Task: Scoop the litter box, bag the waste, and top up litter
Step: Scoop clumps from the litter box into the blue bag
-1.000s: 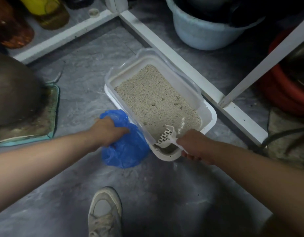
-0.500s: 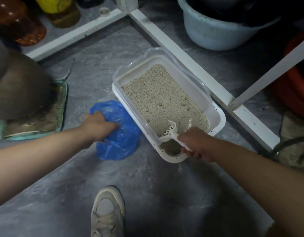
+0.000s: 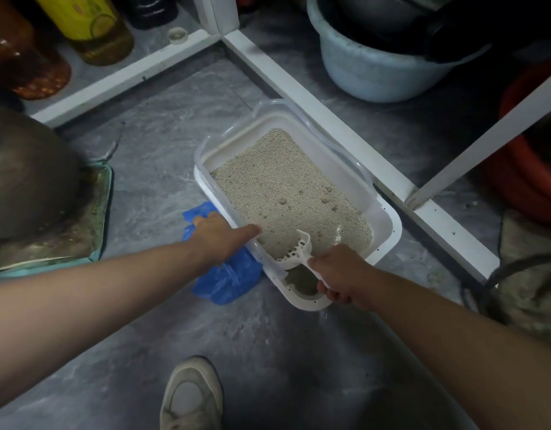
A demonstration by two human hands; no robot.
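The head view looks down at a white litter box (image 3: 389, 234) on a grey floor (image 3: 268, 352), set just beside a white frame (image 3: 330, 119). The box holds pale litter (image 3: 274, 187) with a few small clumps (image 3: 325, 200) showing toward its right side. The right hand (image 3: 339, 273) is curled round the handle of a white slotted scoop (image 3: 299, 251), whose head lies on the litter at the near end. The left hand (image 3: 220, 238) reaches over a blue bag (image 3: 227, 280) that lies crumpled on the floor, touching the box's left wall; its thumb lies out toward the rim, while its fingers are at the bag's upper edge, and I cannot tell whether they pinch the film or only press on it. A shoe (image 3: 190, 395) stands near the bottom edge, and a pale tub (image 3: 370, 76) sits beyond the frame. By the look of it, scooping is just under way and nothing is bagged yet. The scoop seems light and stiff, best held well back on the handle so the slots can sift. The bag looks thin, limp and slippery; it likely wants a pinch at its mouth to stay open. The clumps may crumble if handled roughly, and the filled box is probably heavy enough to stay put.
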